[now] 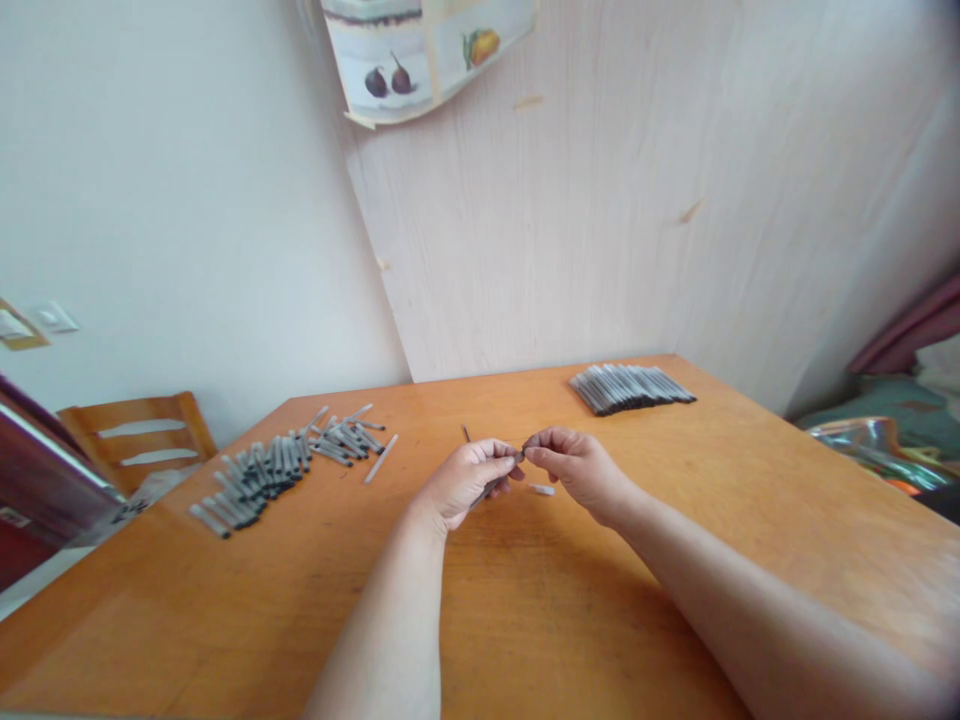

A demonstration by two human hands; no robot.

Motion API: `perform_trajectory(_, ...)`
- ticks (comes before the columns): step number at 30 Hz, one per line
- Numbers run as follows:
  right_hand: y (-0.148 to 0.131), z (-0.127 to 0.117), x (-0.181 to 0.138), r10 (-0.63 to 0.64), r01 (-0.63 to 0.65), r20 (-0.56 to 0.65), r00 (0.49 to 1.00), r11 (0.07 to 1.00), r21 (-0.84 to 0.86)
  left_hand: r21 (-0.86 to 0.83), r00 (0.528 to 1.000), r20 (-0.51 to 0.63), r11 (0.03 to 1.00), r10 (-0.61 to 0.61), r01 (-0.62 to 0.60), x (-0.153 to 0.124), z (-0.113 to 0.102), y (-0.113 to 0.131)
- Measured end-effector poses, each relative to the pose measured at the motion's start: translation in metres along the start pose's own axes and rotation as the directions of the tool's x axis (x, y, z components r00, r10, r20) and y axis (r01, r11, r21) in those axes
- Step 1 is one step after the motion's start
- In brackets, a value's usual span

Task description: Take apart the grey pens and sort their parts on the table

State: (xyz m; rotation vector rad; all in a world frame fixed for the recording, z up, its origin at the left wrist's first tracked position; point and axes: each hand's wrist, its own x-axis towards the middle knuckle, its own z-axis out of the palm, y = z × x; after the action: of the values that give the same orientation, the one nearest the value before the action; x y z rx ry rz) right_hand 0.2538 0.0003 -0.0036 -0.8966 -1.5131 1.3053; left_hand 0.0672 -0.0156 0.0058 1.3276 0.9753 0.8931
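Note:
In the head view my left hand [474, 480] is closed around a slim dark pen [484, 493], mostly hidden by the palm and fingers. My right hand [581, 466] meets it at the fingertips, where thumb and forefinger pinch the small dark end. Exactly which pen part lies between the fingers is too small to tell. On the table just below the right fingers lies a whitish cap-like piece [542, 490]. Behind the left hand, a thin dark stick [466, 433] shows in part. A pale pen barrel [381, 459] lies apart, further left.
A loose heap of grey, dark-ended pens [274, 465] spreads over the left side of the wooden table [525, 620]. A neat row of similar pens [631, 388] lies at the back right. A wooden chair [142, 430] stands beyond the left edge; the wall is behind.

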Motion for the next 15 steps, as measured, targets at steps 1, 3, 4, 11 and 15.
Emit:
perform_trajectory(1, 0.000, 0.000, -0.001, 0.001, -0.001, 0.002, 1.000, 1.000, -0.017, 0.005, 1.000, 0.000, 1.000, -0.003, 0.003, 0.000, 0.000, -0.001)
perform_trajectory(3, -0.001, 0.000, -0.002, -0.001, 0.001, -0.001, 1.000, 0.998, -0.064, 0.020, 1.000, 0.000, 1.000, -0.011, 0.011, 0.001, 0.001, -0.001)
perform_trajectory(4, -0.002, 0.000, -0.002, -0.004, 0.003, -0.003, 1.000, 0.995, -0.098, 0.032, 1.000, 0.000, 0.999, -0.014, 0.014, 0.001, 0.001, -0.001)
perform_trajectory(11, -0.003, -0.003, -0.003, -0.049, 0.052, 0.017, 0.999, 0.907, -0.419, 0.076, 0.999, -0.013, 0.996, -0.037, 0.038, -0.002, 0.008, 0.003)
perform_trajectory(15, 0.003, -0.005, -0.001, -0.062, 0.085, 0.060, 0.996, 0.844, -0.530, 0.066, 1.000, 0.003, 0.998, -0.012, 0.012, -0.003, 0.012, 0.003)
